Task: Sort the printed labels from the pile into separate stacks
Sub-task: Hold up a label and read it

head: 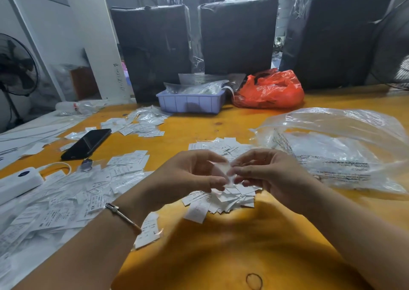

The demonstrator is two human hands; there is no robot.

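Both hands meet above the yellow table (221, 256). My left hand (190, 174) and my right hand (263, 172) pinch one small white printed label (222, 170) between thumbs and fingertips; it looks blurred. Just under the hands lies a loose pile of labels (223, 200). Another small stack of labels (223, 145) sits beyond the hands. A broad spread of labels (66, 199) covers the table at the left, and a further group of labels (143, 124) lies farther back.
A black phone (87, 143) and a white power bank (17, 183) lie at the left. Clear plastic bags (336, 148) fill the right side. A lilac tray (191, 103) and a red plastic bag (270, 90) stand at the back. A rubber band (254, 281) lies near me.
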